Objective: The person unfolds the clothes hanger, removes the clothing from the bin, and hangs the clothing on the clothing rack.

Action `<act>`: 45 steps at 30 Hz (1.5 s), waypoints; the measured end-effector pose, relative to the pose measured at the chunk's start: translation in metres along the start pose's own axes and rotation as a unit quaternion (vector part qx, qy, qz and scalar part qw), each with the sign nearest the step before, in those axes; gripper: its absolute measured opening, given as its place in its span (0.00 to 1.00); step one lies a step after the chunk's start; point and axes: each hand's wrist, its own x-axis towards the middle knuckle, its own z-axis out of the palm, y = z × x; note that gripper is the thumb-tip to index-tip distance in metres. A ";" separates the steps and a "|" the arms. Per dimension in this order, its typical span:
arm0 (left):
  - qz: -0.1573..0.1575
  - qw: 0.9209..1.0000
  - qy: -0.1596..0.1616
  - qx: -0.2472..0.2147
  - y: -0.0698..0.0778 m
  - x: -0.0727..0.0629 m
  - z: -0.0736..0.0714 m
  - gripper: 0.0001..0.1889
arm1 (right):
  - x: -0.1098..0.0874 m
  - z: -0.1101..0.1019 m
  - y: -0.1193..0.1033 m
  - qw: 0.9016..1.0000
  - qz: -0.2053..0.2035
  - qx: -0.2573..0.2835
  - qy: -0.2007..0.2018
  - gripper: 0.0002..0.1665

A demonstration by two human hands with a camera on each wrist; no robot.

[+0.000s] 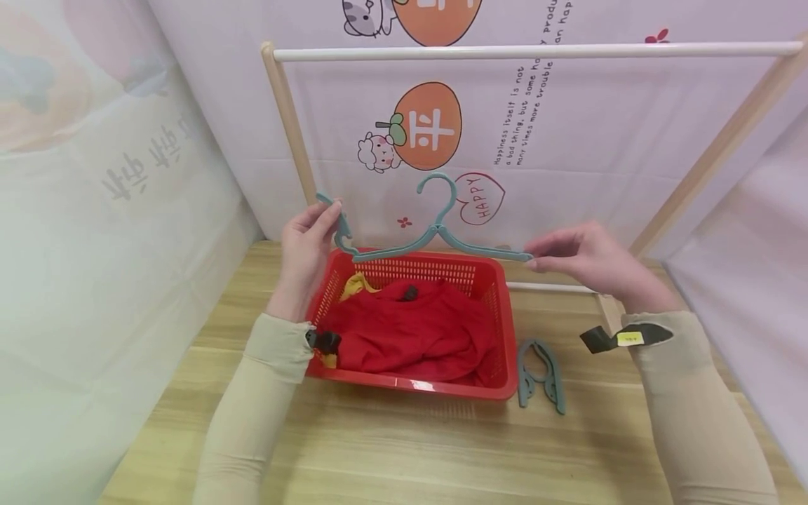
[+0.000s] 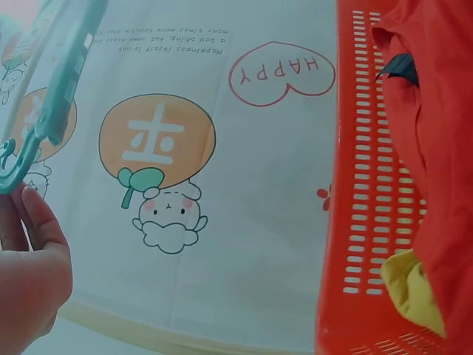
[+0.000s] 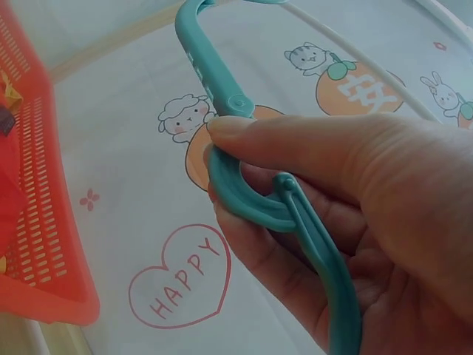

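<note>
A teal folding clothes hanger (image 1: 399, 250) is held up over the back of the red basket, its hook pointing upward. My left hand (image 1: 309, 238) pinches its left end, where a short section angles up from the arm. The right arm's tip is between the thumb and fingers of my right hand (image 1: 583, 256). In the left wrist view, the fingers of the left hand (image 2: 33, 259) are at the hanger's curved part (image 2: 29, 151). Close up in the right wrist view, the right hand (image 3: 347, 192) grips a curved, hinged piece of the hanger (image 3: 240, 192).
The red basket (image 1: 510, 330) on the wooden table (image 1: 404, 449) holds a red garment (image 1: 410, 337) and some yellow cloth (image 1: 358, 284). A second hanger (image 1: 541, 375), folded, lies right of the basket. Behind stands a rack with a white rail (image 1: 536, 51) and wooden posts.
</note>
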 end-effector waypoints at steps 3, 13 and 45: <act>0.008 1.000 -0.002 0.009 0.002 0.001 0.001 0.13 | 0.000 -0.001 0.000 1.000 0.011 -0.009 0.004 0.16; 0.008 0.998 0.042 -0.044 0.001 -0.001 -0.002 0.03 | -0.004 -0.010 0.010 0.998 0.053 -0.015 0.039 0.25; -0.038 0.987 0.002 -0.158 -0.010 -0.011 -0.012 0.08 | -0.006 -0.024 0.015 0.992 0.042 0.023 0.118 0.24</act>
